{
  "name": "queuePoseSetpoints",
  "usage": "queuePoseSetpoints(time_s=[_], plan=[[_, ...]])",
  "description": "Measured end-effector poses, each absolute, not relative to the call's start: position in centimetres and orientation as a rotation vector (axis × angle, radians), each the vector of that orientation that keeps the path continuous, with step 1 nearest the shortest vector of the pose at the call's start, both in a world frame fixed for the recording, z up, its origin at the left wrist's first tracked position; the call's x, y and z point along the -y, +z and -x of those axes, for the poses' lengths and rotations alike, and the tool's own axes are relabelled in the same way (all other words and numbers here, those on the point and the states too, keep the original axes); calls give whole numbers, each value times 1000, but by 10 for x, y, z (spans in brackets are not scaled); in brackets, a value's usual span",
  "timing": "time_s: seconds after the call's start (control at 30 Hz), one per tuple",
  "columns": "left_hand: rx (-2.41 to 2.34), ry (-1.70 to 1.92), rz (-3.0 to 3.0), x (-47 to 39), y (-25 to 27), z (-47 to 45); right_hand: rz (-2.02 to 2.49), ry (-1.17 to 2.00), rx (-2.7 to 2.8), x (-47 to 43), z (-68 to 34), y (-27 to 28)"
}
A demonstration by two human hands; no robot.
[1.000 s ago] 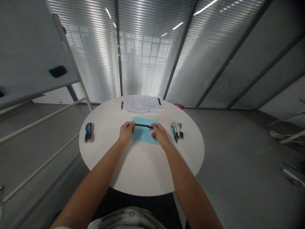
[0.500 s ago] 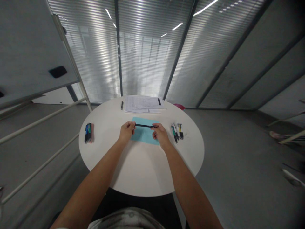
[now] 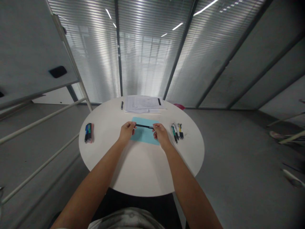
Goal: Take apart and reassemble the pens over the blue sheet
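Both ends of the dark pen lie hidden in the pinching left hand and right hand.

My feed is dim and greyish, brightest at the blinds, where pale bands glare. Sharp white streaks lie over them (reflected lamps, perhaps). I see a soft shadow beside the left forearm on the worktop. The wide lens stretches the edges, the upper right corner sinks to black, and print on the papers blurs.
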State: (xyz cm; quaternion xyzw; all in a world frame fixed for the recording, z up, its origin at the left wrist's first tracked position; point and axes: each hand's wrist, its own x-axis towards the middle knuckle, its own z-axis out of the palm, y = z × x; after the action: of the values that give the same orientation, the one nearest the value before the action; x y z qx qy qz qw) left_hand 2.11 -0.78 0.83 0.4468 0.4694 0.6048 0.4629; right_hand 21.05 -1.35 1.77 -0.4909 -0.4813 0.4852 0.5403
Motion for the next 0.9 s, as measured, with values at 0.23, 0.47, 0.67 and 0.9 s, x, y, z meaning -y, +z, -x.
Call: queuePoseSetpoints(time_s=[0.23,0.47,0.67,0.9], plan=[[-1140,1462,-1085,10,12,-21,1142,1180,1143,13,-210,15],[-1089,1463,-1098,9,8,-20,1261,1120,1133,16,-212,18],[-1092,1479,-1041,10,12,-20,1188,1120,1189,14,-213,17],[-1115,1457,-1067,9,10,-21,1214,1178,1155,17,-210,19]])
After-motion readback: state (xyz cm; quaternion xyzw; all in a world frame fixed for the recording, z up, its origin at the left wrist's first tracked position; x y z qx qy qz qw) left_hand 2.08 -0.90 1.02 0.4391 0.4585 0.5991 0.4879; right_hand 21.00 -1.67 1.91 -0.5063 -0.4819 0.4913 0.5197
